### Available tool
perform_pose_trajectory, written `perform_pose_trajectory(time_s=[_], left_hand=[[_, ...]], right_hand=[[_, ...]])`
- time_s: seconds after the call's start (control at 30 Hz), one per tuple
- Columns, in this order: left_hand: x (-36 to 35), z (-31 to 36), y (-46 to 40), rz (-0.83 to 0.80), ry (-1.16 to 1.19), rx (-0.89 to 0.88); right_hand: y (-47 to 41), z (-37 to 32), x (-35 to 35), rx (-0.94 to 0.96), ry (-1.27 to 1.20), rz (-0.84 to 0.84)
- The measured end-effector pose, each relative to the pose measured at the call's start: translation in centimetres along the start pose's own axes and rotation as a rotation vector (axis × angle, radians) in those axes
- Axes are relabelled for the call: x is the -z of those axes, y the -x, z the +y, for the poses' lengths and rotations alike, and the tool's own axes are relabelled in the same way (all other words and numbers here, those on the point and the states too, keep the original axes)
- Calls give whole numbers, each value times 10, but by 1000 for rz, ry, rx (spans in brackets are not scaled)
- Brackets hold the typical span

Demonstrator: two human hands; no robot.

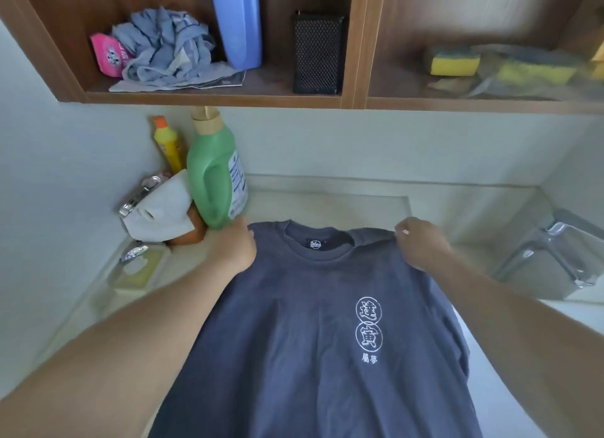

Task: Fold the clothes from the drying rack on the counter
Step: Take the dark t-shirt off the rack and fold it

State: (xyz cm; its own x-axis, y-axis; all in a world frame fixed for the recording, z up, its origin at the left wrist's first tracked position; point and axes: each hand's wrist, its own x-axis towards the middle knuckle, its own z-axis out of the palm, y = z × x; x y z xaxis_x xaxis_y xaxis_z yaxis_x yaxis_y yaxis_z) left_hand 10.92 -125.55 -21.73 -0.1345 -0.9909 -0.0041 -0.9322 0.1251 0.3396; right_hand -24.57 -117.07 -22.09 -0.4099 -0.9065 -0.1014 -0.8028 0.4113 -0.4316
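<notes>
While both hands pinch the shoulders of the shirt (313, 333), the step in hand looks like laying it flat on the counter (327, 202), front side up, before any fold is made. The left hand (233, 246) grips the shoulder seam on the side toward the green bottle (215, 176); the right hand (421, 243) has its fingers curled on the other shoulder, on the side away from that bottle. The shirt's long axis runs from the collar, which points toward the back wall, down to the hem, which passes out of view at the near edge. Its collar lies level with the bottle's base, just beside it. 2 sleeves seem to hang or tuck at the sides; I cannot tell which. Next, I judge, the cloth needs smoothing, then 1 side brought over toward the middle.
</notes>
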Motion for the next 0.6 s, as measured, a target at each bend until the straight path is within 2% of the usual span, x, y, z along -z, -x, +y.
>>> perform_pose_trajectory(time_s=[0.07,0.17,0.23,0.3,0.4,0.5,0.6], left_hand=[[-23,6,10,-114,-8,29],[-53,31,29,-140,-89,-5],[-69,64,41,-124,-87,-91],[-82,104,55,-177,-69,-191],[-99,158,70,-292,-76,-324],[-117,198,78,-466,-74,-324],[-134,215,81,-546,-158,-270]], right_hand=[[-1,16,-20,43,-25,-106],[3,42,-37,35,-85,-73],[11,62,-38,-72,-176,-2],[17,88,-39,-207,-293,-11],[33,123,-36,-339,-532,-164],[57,144,-31,-418,-803,-386],[66,161,-28,-340,-786,-465]])
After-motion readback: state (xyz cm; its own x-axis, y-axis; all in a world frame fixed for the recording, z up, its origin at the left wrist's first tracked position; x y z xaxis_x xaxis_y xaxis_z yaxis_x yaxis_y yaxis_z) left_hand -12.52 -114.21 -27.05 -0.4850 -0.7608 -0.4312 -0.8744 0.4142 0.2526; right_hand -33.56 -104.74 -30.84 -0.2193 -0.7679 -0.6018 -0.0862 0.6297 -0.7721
